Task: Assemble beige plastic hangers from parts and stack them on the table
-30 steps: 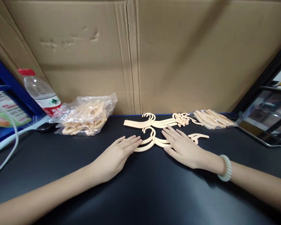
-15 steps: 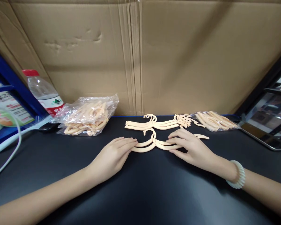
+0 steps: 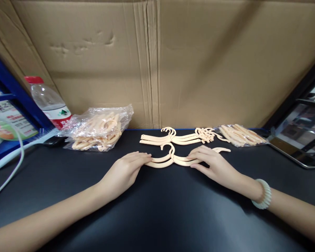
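Two cream clothes hangers [image 3: 161,165] lie nearly together on the black tabletop, their hooks pointing away from me. My left hand [image 3: 126,168] is closed over their left ends, fingers laid together and covering the tips. On the other side, my right hand [image 3: 212,161] holds the right arms between thumb and fingers. A curved cream piece [image 3: 222,149] sticks out from behind that hand; what it joins is hidden. Just beyond lies a row of several matching hangers [image 3: 154,139], with a small heap of cream hooks [image 3: 205,134] at its right end.
A clear bag of cream parts [image 3: 97,131] sits at the left, near a red-capped bottle [image 3: 48,99] and a white cable [image 3: 19,159]. Another bagged bundle [image 3: 241,134] lies back right beside a tablet-like panel [image 3: 296,150]. Cardboard [image 3: 199,63] stands behind.
Both hands have shifted slightly away from me with the hangers, the right hand also a little to the left. The two hangers sit closer to the row behind.
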Action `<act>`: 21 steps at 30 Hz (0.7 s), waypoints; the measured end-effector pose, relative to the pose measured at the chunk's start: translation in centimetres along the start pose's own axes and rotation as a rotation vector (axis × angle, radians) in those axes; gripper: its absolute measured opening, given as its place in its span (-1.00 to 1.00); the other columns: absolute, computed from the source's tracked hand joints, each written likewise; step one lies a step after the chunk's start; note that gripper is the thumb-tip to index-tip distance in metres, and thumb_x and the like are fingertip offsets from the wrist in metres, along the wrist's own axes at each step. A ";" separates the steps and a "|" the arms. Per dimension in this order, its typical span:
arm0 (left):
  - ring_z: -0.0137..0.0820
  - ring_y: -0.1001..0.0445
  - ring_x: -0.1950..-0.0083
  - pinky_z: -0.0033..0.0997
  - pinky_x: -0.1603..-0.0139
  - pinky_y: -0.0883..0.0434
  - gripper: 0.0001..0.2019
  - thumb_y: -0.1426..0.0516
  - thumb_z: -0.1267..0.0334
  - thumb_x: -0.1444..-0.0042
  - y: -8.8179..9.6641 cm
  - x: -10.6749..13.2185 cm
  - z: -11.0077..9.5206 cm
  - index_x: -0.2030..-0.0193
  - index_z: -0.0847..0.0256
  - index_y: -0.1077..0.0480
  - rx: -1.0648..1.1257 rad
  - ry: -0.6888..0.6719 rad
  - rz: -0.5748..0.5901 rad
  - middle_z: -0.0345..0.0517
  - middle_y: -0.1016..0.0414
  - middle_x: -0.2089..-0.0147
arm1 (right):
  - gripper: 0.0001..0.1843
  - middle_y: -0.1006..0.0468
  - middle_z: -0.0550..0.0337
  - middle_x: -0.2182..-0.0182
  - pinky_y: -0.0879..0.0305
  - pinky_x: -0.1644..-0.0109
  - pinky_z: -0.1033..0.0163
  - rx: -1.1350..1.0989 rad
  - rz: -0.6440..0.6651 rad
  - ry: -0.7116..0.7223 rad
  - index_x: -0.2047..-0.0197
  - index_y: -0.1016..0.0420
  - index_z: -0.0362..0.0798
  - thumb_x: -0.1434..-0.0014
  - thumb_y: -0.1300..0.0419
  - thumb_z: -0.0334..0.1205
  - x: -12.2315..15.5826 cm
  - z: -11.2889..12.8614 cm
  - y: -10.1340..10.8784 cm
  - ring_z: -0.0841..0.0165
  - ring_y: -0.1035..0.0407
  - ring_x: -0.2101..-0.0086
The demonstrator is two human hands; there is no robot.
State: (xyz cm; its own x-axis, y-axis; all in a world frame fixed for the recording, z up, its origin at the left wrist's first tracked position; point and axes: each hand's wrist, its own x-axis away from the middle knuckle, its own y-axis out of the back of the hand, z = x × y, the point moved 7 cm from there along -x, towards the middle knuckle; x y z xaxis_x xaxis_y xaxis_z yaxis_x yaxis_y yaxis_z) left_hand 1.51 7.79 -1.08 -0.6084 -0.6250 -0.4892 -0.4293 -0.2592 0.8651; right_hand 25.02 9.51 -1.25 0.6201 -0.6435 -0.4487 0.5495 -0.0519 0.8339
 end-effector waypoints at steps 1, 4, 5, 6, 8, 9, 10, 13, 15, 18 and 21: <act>-0.29 -0.52 -0.08 -0.10 -0.19 -0.41 -0.66 0.10 0.44 -0.29 0.0 0.0 0.0 -0.06 0.20 -0.42 0.006 0.002 0.006 -0.05 -0.56 -0.05 | -0.82 -0.52 0.07 0.17 -0.40 0.06 0.11 -0.013 0.006 -0.008 0.07 -0.49 -0.01 -0.31 -0.11 -0.29 0.0 0.0 0.0 0.24 -0.39 0.12; -0.30 -0.51 -0.10 -0.10 -0.20 -0.41 -0.62 0.11 0.48 -0.27 -0.1 0.0 0.0 -0.08 0.19 -0.41 0.013 0.005 0.028 -0.05 -0.55 -0.07 | -0.81 -0.50 0.05 0.16 -0.40 0.06 0.09 -0.033 0.014 -0.026 0.04 -0.49 -0.01 -0.30 -0.13 -0.27 0.0 -0.2 -0.1 0.23 -0.38 0.12; -0.30 -0.51 -0.10 -0.09 -0.20 -0.41 -0.62 0.11 0.48 -0.26 -0.1 0.0 0.0 -0.08 0.20 -0.41 0.013 0.004 0.029 -0.04 -0.55 -0.07 | -0.80 -0.49 0.04 0.16 -0.40 0.05 0.09 -0.038 0.016 -0.028 0.03 -0.49 -0.01 -0.30 -0.14 -0.26 0.0 -0.3 -0.1 0.22 -0.38 0.12; -0.30 -0.51 -0.10 -0.09 -0.20 -0.41 -0.62 0.11 0.48 -0.26 -0.1 0.0 0.0 -0.07 0.21 -0.41 0.015 0.003 0.028 -0.03 -0.55 -0.06 | -0.80 -0.48 0.04 0.16 -0.40 0.04 0.08 -0.043 0.018 -0.029 0.02 -0.49 -0.02 -0.30 -0.14 -0.25 0.0 -0.3 -0.2 0.22 -0.37 0.12; -0.30 -0.51 -0.09 -0.09 -0.20 -0.41 -0.62 0.11 0.48 -0.25 0.0 0.0 0.0 -0.06 0.21 -0.42 0.022 0.008 0.022 -0.04 -0.55 -0.05 | -0.78 -0.47 0.04 0.16 -0.39 0.02 0.08 -0.056 0.033 -0.032 0.01 -0.49 -0.03 -0.31 -0.14 -0.23 0.0 -0.3 -0.2 0.22 -0.37 0.11; -0.30 -0.52 -0.08 -0.10 -0.20 -0.41 -0.62 0.11 0.48 -0.25 0.0 0.0 0.0 -0.06 0.20 -0.42 0.026 0.013 0.018 -0.05 -0.56 -0.05 | -0.79 -0.47 0.04 0.16 -0.39 0.02 0.08 -0.064 0.042 -0.033 0.02 -0.49 -0.03 -0.31 -0.14 -0.22 0.0 -0.3 -0.2 0.22 -0.36 0.11; -0.29 -0.52 -0.08 -0.10 -0.19 -0.41 -0.62 0.10 0.49 -0.24 0.0 0.0 0.1 -0.05 0.19 -0.42 0.030 0.018 0.015 -0.05 -0.56 -0.04 | -0.79 -0.47 0.04 0.16 -0.39 0.01 0.08 -0.071 0.052 -0.036 0.03 -0.49 -0.02 -0.31 -0.14 -0.21 0.0 -0.2 -0.2 0.22 -0.36 0.10; -0.29 -0.52 -0.08 -0.11 -0.18 -0.43 -0.60 0.10 0.51 -0.21 0.1 0.0 0.1 -0.05 0.18 -0.43 0.040 0.020 0.002 -0.06 -0.56 -0.03 | -0.83 -0.46 0.05 0.17 -0.38 0.01 0.09 -0.081 0.071 -0.048 0.08 -0.49 -0.02 -0.30 -0.15 -0.21 -0.1 -0.1 -0.1 0.22 -0.36 0.10; -0.29 -0.52 -0.08 -0.12 -0.18 -0.43 -0.60 0.10 0.52 -0.20 0.2 0.1 0.0 -0.05 0.19 -0.42 0.042 0.015 -0.006 -0.06 -0.57 -0.03 | -0.84 -0.46 0.06 0.17 -0.38 0.01 0.09 -0.080 0.071 -0.054 0.08 -0.49 -0.01 -0.30 -0.15 -0.21 -0.1 -0.1 -0.1 0.22 -0.36 0.11; -0.29 -0.51 -0.08 -0.15 -0.17 -0.44 -0.61 0.11 0.51 -0.22 0.2 0.0 -0.1 -0.04 0.20 -0.42 0.027 0.015 -0.009 -0.05 -0.57 -0.03 | -0.83 -0.47 0.05 0.17 -0.37 0.01 0.09 -0.084 0.065 -0.050 0.07 -0.48 -0.01 -0.30 -0.15 -0.19 -0.1 0.0 -0.1 0.22 -0.36 0.10; -0.28 -0.50 -0.10 -0.17 -0.16 -0.45 -0.66 0.10 0.45 -0.27 0.4 0.0 -0.2 -0.03 0.22 -0.43 0.012 0.027 -0.015 -0.02 -0.56 -0.04 | -0.79 -0.47 0.03 0.12 -0.36 -0.02 0.08 -0.095 0.045 -0.049 0.05 -0.48 -0.02 -0.31 -0.13 -0.16 -0.1 -0.1 0.0 0.21 -0.36 0.06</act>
State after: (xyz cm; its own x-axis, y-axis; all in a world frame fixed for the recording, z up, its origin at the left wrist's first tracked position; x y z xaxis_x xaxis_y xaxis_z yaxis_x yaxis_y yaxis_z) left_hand 1.48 7.57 -0.68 -0.5836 -0.6405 -0.4992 -0.4467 -0.2602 0.8560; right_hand 25.05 9.67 -1.23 0.6186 -0.6804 -0.3929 0.5735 0.0492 0.8177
